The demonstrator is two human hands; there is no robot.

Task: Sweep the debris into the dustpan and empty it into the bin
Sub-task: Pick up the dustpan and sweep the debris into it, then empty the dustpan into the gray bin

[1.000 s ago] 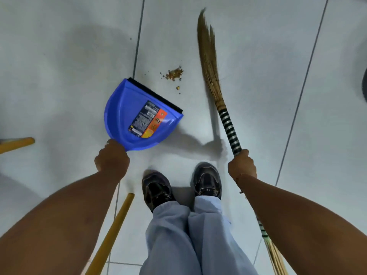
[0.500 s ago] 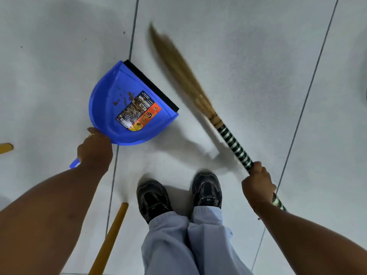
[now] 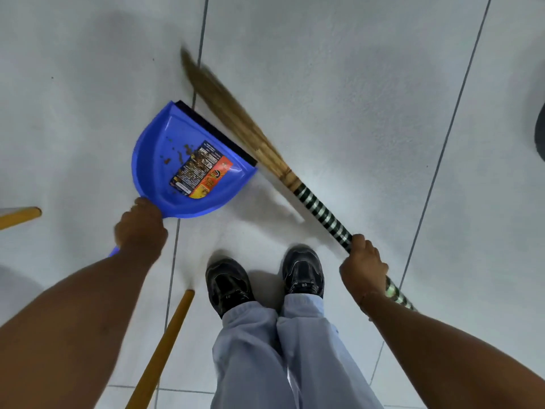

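Observation:
A blue dustpan (image 3: 153, 166) with a black rubber lip rests on the white tiled floor, a printed label inside it. Brown debris (image 3: 188, 156) lies scattered in the pan and over the label. My left hand (image 3: 140, 228) grips the dustpan's handle at its rear. My right hand (image 3: 362, 265) holds the green-and-silver striped handle of a straw broom (image 3: 236, 113). The blurred bristles lie along the pan's black lip, tip pointing far left. No bin is in view.
My two black shoes (image 3: 265, 278) stand just behind the pan. A yellow wooden pole (image 3: 162, 349) lies on the floor near my left foot, and another yellow pole end (image 3: 20, 216) pokes in at the left edge. A dark object (image 3: 541, 131) sits at the right edge.
The broom swung left and swept the small debris pile into the dustpan. The bristles now lie against the pan's lip. My right hand moved to the right.

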